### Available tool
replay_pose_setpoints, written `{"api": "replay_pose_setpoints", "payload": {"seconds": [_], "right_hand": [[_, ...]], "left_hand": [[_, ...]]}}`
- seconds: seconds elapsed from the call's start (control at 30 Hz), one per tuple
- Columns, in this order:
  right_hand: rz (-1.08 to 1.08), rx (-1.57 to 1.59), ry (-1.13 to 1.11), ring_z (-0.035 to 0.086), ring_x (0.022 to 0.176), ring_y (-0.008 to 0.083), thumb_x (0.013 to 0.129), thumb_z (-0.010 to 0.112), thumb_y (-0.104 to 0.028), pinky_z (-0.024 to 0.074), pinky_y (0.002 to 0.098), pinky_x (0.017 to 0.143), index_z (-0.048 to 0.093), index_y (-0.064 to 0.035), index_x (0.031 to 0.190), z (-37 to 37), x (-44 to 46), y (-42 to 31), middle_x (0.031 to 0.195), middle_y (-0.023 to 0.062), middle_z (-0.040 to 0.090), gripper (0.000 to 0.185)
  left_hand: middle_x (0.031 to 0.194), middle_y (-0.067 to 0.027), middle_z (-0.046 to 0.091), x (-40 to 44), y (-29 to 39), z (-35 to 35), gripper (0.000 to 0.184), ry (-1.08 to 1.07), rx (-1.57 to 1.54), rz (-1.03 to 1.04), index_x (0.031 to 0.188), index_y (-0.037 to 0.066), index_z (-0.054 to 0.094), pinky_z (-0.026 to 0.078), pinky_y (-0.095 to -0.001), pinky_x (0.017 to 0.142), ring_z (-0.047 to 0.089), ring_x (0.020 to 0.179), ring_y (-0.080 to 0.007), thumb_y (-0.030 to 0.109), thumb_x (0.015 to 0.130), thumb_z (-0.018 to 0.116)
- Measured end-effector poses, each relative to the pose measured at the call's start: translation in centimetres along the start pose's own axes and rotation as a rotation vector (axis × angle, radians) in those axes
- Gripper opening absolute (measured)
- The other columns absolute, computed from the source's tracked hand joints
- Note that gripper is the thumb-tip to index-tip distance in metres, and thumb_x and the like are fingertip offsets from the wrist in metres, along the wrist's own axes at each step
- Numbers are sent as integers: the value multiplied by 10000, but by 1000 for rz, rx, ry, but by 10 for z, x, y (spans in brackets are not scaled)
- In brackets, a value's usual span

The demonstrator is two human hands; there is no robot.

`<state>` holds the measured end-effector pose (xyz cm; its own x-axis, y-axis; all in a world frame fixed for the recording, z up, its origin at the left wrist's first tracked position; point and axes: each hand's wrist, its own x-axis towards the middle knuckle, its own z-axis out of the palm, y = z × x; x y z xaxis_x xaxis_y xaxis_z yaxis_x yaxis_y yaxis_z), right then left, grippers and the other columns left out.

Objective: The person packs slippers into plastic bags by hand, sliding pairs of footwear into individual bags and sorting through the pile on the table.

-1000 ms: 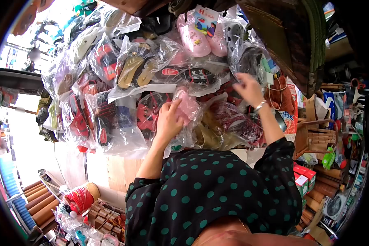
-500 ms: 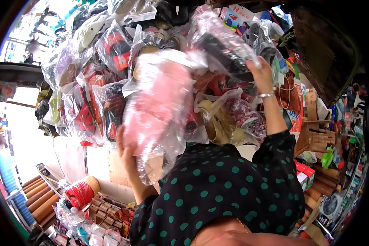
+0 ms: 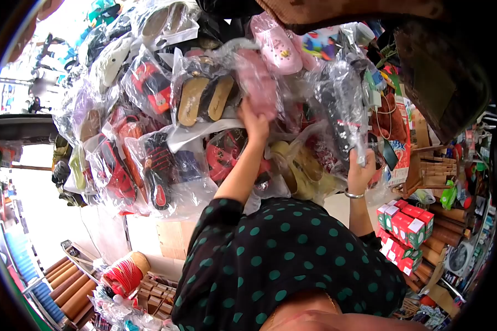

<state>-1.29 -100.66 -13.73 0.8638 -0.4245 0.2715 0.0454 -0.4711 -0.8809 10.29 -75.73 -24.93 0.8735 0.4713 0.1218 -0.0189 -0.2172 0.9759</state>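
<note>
My left hand [image 3: 254,122] is closed on the lower end of a pink slipper [image 3: 255,80] in clear plastic, held against the heap of bagged footwear. My right hand [image 3: 361,171] grips the bottom of a plastic bag with a dark shoe [image 3: 339,113] inside, which stands nearly upright. Left of the pink slipper lie gold-soled sandals [image 3: 193,102] in a bag. Pink clogs [image 3: 280,47] sit above it. Olive-yellow shoes [image 3: 303,171] in plastic lie between my two forearms.
Red and black bagged shoes [image 3: 116,176] fill the left of the heap. Red and green boxes [image 3: 406,223] are stacked at the right, below a wooden chair [image 3: 431,171]. A red spool [image 3: 124,275] stands at the lower left.
The pink slipper has gone from the front left up and back onto the heap with my left hand. My right hand has come down toward me, and the dark shoe has turned more upright.
</note>
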Motion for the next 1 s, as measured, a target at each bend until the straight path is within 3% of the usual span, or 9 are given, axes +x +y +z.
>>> {"api": "replay_pose_setpoints", "payload": {"seconds": [0.13,0.37,0.43,0.5,0.57,0.63,0.7,0.83,1.0], "right_hand": [[-188,-265,-161,429,617,272,616,551,-31,374,333,597,444,-20,734,1,-15,17,679,122,402,160],[-549,-427,-398,499,676,327,621,557,-43,389,411,624,493,-52,772,21,-43,7,740,133,487,165],[-451,-677,-765,560,716,313,632,600,-86,419,403,631,513,-76,798,35,-49,11,785,108,531,188],[-275,-648,-1050,584,737,325,648,670,-161,443,409,635,527,-58,824,37,-44,1,794,113,562,249],[-130,-522,-1143,593,746,328,650,700,-209,452,412,637,531,-47,836,39,-24,-11,789,121,579,299],[81,-397,-1208,607,747,320,668,735,-300,462,399,632,547,-32,862,43,-9,-18,763,137,612,380],[55,-398,-1207,601,723,320,665,738,-312,459,397,623,542,-31,844,51,1,-33,744,136,603,387],[-101,-430,-1226,596,709,314,668,738,-330,459,389,625,538,-24,840,56,0,-31,746,134,599,404],[100,-231,-1088,573,628,206,732,713,-204,457,314,592,564,-9,932,41,7,-38,729,95,573,317]], "left_hand": [[1208,-182,402,19,-30,27,641,2,-175,-311,1257,-9,373,280,-356,1024,403,1146,-304,-90,623,423],[1157,-229,458,41,-32,2,539,-190,44,-128,1192,-42,407,320,-360,984,454,1088,-343,-65,658,474],[1233,-270,457,54,25,-34,568,-577,283,-260,1249,-22,423,360,-371,976,439,1156,-381,57,713,594],[1281,-233,443,69,27,-76,575,-582,389,242,1258,46,454,365,-413,967,434,1165,-385,147,728,653],[1317,-181,429,75,90,-117,647,-104,791,529,1306,116,422,372,-457,952,428,1181,-381,230,730,696],[1333,-164,413,89,96,-144,766,85,1056,302,1351,136,363,365,-497,947,408,1201,-378,314,703,730],[1245,-223,494,106,62,-167,907,-119,839,-68,1379,107,301,429,-465,888,526,1078,-412,404,653,758],[1100,-250,600,117,42,-181,797,-124,726,-30,1348,102,375,458,-409,873,588,1027,-373,351,681,734],[965,-129,680,134,175,-213,561,-272,829,109,1247,197,558,516,-350,743,668,809,-241,303,719,718]]}}
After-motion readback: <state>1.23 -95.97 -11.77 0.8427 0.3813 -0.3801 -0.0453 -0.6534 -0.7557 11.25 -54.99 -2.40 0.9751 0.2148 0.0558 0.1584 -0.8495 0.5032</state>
